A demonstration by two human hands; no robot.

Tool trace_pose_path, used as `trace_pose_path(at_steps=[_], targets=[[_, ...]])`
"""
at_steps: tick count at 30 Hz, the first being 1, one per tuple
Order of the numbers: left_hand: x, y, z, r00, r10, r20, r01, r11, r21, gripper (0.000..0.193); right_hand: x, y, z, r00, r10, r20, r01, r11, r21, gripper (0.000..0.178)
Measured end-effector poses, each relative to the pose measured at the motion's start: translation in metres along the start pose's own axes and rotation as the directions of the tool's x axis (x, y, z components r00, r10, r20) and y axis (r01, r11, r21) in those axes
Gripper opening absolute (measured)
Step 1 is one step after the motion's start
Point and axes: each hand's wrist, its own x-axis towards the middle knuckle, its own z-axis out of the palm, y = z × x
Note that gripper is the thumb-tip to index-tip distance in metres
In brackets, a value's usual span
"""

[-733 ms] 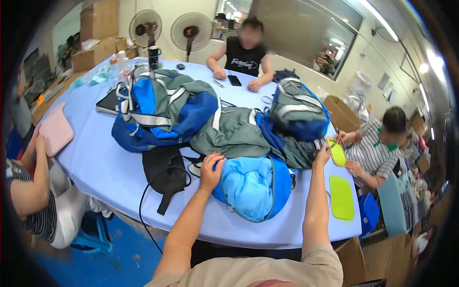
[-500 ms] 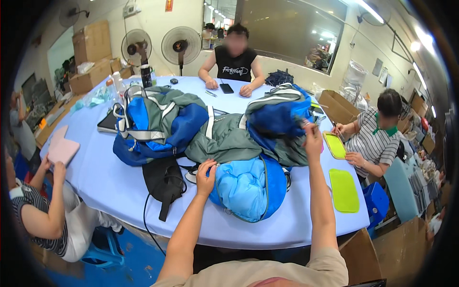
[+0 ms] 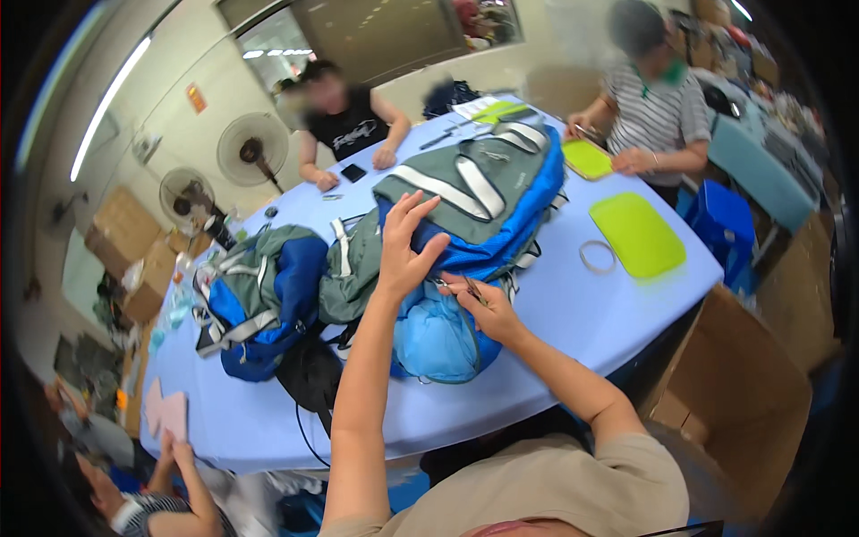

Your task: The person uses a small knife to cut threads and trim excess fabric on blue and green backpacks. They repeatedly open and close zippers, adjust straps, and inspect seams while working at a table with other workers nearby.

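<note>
A grey-green and blue backpack (image 3: 528, 174) with white straps lies tilted across the middle of the table. Its near side is beneath both my hands. My left hand (image 3: 408, 246) is raised at the bag's left edge, fingers spread, holding nothing; whether it touches the fabric I cannot tell. Closed around what look like small metal scissors (image 3: 472, 292), my right hand (image 3: 495, 318) is beside the bag's lower edge. Just below it bulges a light-blue fabric pouch (image 3: 434, 338). A second blue and grey-green backpack (image 3: 300, 282) lies to the left, with a black padded piece (image 3: 307, 374) in front of it.
On the white-blue table (image 3: 555, 336) at right lie a lime-green panel (image 3: 637, 234) and a pale ring (image 3: 597, 257). Co-workers sit at the far side, right and lower left. A cardboard box (image 3: 729, 385) stands at my right; a phone (image 3: 354, 173) lies at the far edge.
The view has turned. The right-hand backpack now lies with its strapped panel uppermost. My right hand has come down and inward with the scissors; my left hand has risen to the bag, fingers spread.
</note>
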Motion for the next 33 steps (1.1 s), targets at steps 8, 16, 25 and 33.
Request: trace_pose_path(at_steps=[8,16,25,33], targets=[[-0.018,-0.032,0.02,0.964,0.085,0.251,-0.175,0.914,0.366,0.014,-0.039,0.002,-0.047,0.98,0.165,-0.114,-0.143,0.974,0.177,0.037],[-0.012,-0.061,-0.098,0.969,-0.209,-0.128,0.209,0.978,-0.015,0.016,-0.014,-0.005,-0.156,0.788,0.007,-0.615,0.114,0.981,0.158,0.043],[-0.019,-0.034,-0.11,0.947,-0.293,-0.134,0.316,0.925,0.211,0.02,0.036,0.047,-0.145,0.79,0.067,-0.61,-0.066,0.998,0.024,0.056],[0.097,0.05,0.026,0.968,0.077,0.239,-0.115,0.982,0.148,0.026,0.048,0.037,-0.143,0.703,0.073,-0.707,-0.041,0.997,0.062,0.024]])
